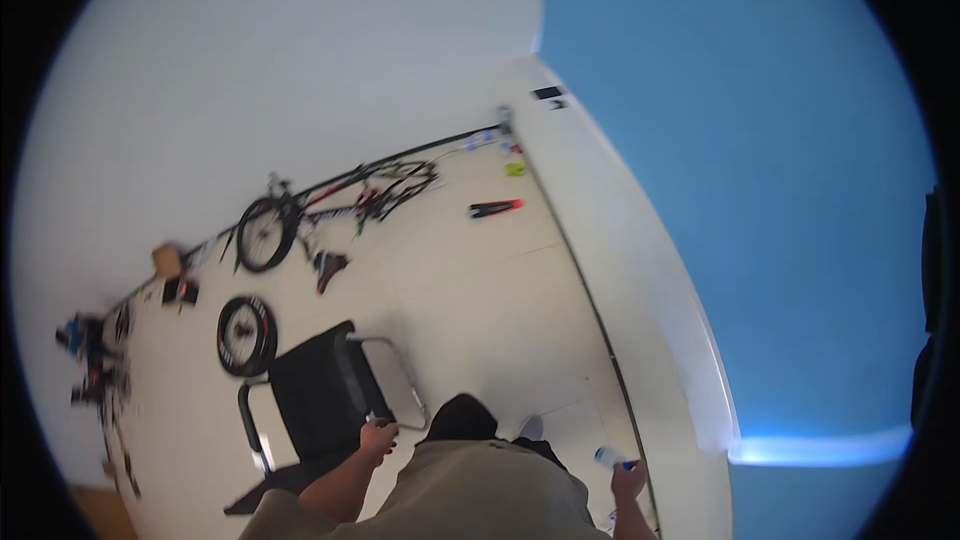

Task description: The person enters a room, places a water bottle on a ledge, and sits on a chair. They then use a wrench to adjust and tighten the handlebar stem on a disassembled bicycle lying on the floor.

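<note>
At the bottom centre, my left hand (376,439) is closed beside the black chair (310,385) with tubular arms; a small pale or metallic bit shows at its fingertips, too small to name. My right hand (628,480), lower right, grips a small white container with blue parts (610,457) beside the white skirting ledge (678,380). My legs and one pale shoe show between my hands, below the chair's right side.
A partly dismantled black-and-red bicycle (330,202) lies along the wall, with a loose wheel (247,335), a cardboard box (167,261), a black-and-red tool (496,208) and a yellow item (515,169). Blurred gear (90,350) sits far left. A blue wall (790,220) rises at right.
</note>
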`<state>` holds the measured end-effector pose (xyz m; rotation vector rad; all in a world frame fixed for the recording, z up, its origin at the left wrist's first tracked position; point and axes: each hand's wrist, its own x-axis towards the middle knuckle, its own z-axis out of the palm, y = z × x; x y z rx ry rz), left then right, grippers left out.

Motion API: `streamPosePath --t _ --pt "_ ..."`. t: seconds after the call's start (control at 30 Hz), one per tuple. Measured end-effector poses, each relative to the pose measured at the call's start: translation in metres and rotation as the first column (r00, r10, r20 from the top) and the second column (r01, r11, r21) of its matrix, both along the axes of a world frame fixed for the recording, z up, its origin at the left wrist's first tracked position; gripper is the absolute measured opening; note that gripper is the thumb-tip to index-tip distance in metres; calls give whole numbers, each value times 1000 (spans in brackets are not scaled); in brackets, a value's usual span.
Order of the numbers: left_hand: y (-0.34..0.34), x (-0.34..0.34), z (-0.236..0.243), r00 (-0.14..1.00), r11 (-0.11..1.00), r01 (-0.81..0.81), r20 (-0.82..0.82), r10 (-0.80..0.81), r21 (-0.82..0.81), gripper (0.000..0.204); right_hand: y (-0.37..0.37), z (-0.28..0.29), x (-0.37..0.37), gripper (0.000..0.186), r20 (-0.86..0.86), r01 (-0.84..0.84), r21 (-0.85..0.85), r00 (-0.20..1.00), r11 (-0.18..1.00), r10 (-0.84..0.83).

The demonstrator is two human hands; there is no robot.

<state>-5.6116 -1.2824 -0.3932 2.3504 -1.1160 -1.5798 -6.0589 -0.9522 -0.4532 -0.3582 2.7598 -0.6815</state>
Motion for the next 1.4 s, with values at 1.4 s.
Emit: streamPosePath --t 1.4 --pt "-303 -161 30 614 619 -782 75 786 -80 31 -984 94 -438 27 -205 -384 -113 911 916 357"
